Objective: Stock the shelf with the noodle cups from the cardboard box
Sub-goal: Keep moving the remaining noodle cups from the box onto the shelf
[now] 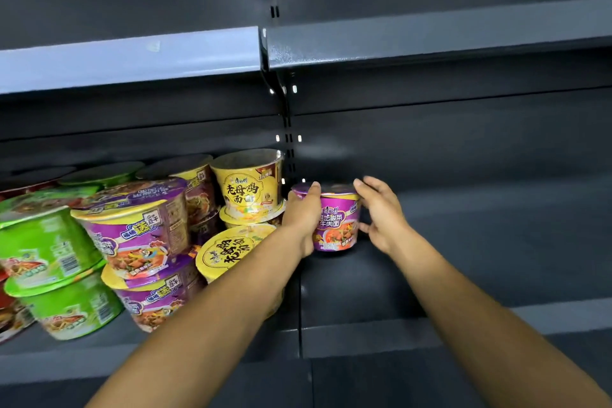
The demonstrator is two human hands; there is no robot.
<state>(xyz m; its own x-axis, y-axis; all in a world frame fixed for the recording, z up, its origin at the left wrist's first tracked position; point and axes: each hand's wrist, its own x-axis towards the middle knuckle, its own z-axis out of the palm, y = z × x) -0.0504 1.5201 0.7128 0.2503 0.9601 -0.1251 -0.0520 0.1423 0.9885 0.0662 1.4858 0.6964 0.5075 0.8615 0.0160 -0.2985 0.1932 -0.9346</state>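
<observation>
Head view: you're at the placing step. Your left hand [303, 215] wraps the left side of the small purple plastic noodle cup [337, 220], fingers curled round its rim and wall. Your right hand [381, 214] sits at the cup's right side, fingers loosely spread, touching or just beside it; can't tell which. The cup stands upright on the dark grey metal shelf [430, 275], right bay, just beside the stacked yellow noodle bowls [246, 190]. Cardboard box not visible. Next move, likely: seat the cup flush, release both hands, go back for another.
</observation>
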